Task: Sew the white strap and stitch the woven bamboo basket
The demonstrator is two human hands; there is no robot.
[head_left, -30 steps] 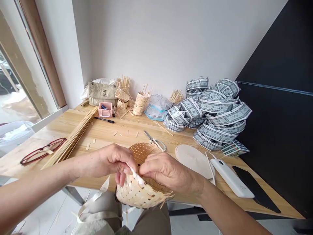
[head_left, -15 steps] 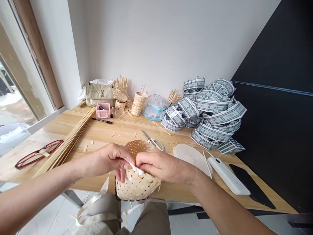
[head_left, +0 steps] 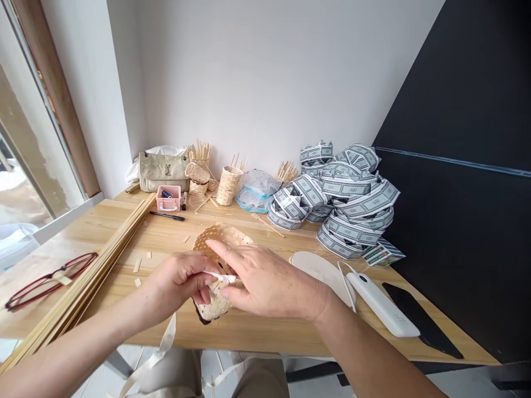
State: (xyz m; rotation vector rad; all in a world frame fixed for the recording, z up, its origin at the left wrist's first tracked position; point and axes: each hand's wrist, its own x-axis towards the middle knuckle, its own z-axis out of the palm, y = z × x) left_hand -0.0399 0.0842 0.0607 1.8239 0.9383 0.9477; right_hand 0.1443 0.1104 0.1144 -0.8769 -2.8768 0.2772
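Note:
A small woven bamboo basket is held over the wooden table's near edge, between both hands. My left hand is closed, pinching a white strip against the basket's side; the strip's loose end hangs below the table. My right hand lies over the basket's rim, thumb and fingers pinched on the same white strip, index finger stretched out across the opening. Most of the basket's lower half is hidden by my hands.
Long bamboo slats and red glasses lie at left. At the back stand a beige bag, a pink box, a pen, woven cups and a pile of patterned paper bands. A white power bank and black phone lie right.
The basket has been raised and tipped, so less of its side shows. Both hands moved up with it, and my right index finger now stretches out. The view shifted left; the scissors are no longer visible.

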